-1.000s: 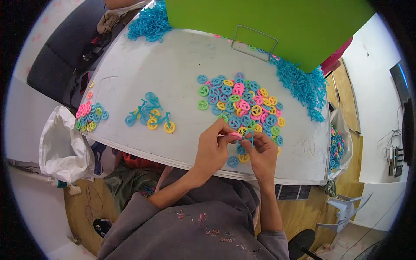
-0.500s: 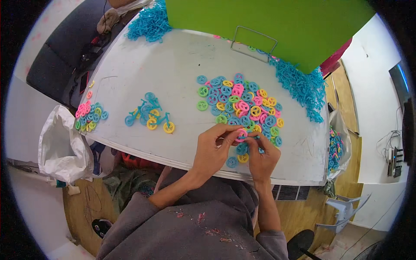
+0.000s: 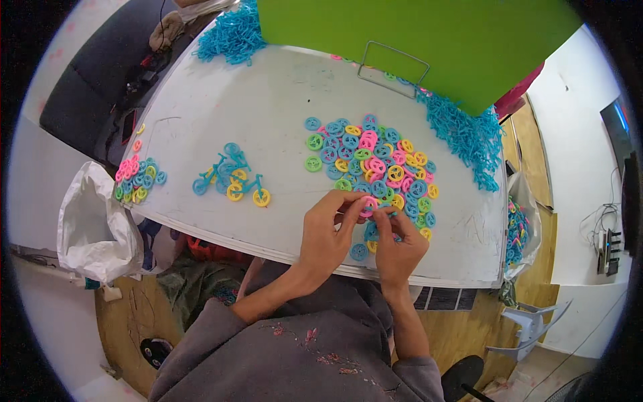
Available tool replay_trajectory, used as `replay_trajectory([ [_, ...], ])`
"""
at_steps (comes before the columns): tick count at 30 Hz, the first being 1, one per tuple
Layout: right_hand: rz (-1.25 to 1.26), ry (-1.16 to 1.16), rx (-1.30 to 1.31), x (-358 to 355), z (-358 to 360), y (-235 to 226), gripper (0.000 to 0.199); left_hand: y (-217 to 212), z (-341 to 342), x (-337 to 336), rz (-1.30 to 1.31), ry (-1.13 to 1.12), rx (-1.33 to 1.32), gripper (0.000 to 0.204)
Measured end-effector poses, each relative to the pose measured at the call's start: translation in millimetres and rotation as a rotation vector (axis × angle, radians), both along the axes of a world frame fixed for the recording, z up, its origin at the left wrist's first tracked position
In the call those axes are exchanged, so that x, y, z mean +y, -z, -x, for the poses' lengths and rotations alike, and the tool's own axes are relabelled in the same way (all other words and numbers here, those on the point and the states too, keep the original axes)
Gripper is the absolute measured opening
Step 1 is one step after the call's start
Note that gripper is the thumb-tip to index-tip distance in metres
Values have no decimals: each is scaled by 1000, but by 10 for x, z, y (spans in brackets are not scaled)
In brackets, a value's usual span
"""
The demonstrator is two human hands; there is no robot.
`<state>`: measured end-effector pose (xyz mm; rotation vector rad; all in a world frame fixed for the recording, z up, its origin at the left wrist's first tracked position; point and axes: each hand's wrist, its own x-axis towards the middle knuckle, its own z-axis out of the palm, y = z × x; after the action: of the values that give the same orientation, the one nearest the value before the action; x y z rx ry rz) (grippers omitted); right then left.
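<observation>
On the left, a white bag (image 3: 94, 224) stands open just off the near left corner of the tabletop (image 3: 268, 100). On that same corner is a small heap (image 3: 139, 179) of pink, blue, green and yellow wheels. Next come some toy bikes (image 3: 231, 175), blue with yellow or blue wheels, bunched together between the left edge and the middle. Behind them, at the far left corner, is a heap of thin blue bits (image 3: 231, 37). The left hand (image 3: 323, 231) is over the near edge, and its thumb and fingers pinch a pink wheel (image 3: 368, 205). The wheel is held just in front of the big pile of wheels (image 3: 375, 157), which is right of the middle and has the same four colors. Just to the right, the right hand (image 3: 400, 248) has its thumb and finger squeezed on a blue piece (image 3: 386, 210), mostly hidden by the fingers. A big green board (image 3: 402, 33) is at the far edge, with a wire loop (image 3: 395, 68) in front of it. More blue bits (image 3: 472, 137) lie along the far right corner. Past the right edge, another bag (image 3: 529, 231) has lots of colored bits inside.
</observation>
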<state>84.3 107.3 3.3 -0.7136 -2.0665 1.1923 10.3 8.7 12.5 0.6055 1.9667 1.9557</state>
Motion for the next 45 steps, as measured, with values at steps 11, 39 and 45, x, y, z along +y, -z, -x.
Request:
replay_trajectory([
  [11, -6, -36, 5, 39, 47, -16, 8, 88, 67, -41, -175, 68, -222, 16],
  [39, -429, -326, 344, 219, -74, 24, 21, -98, 109, -192, -284, 335, -261, 35],
  [45, 820, -579, 222, 186, -248, -288, 38, 24, 212, -175, -197, 325, -330, 27],
])
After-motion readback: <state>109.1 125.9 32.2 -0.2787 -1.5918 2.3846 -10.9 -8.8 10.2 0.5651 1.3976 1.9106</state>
